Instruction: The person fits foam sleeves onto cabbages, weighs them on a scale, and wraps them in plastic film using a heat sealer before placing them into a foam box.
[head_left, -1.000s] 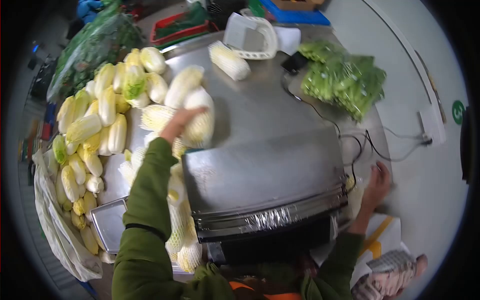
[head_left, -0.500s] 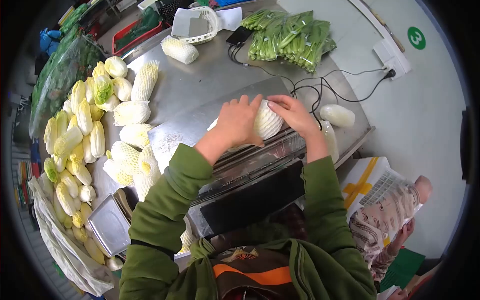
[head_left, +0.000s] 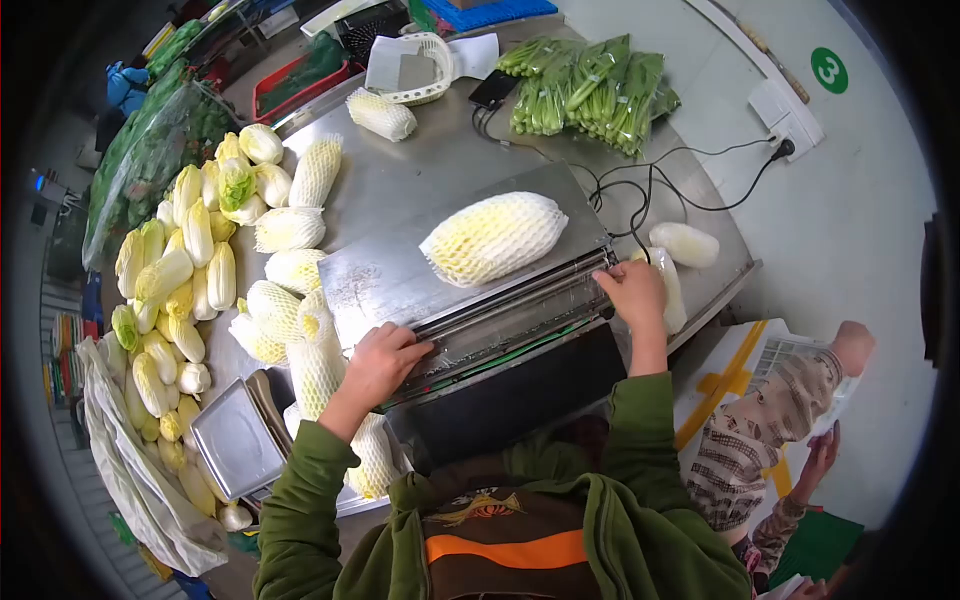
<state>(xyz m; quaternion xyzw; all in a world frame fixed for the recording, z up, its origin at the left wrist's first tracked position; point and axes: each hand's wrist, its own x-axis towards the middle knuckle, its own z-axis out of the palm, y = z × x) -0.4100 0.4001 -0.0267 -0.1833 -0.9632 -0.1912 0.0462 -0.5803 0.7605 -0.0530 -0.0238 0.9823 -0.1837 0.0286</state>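
Note:
A napa cabbage in a white foam net lies alone on the steel plate of a film-wrapping machine. My left hand is at the left end of the machine's front edge, fingers curled onto the cling film strip. At the right end of that same strip, my right hand is closed on it. Neither hand touches the cabbage, which is a hand's width behind them.
Bare cabbages are heaped at the left, with netted ones beside the machine. A steel scale sits front left. Bagged greens, a white basket, cables and a wrapped cabbage lie behind and right. Another person stands at lower right.
My hands set the netted cabbage on the plate, let it go and drew back to the two ends of the film strip at the front edge.

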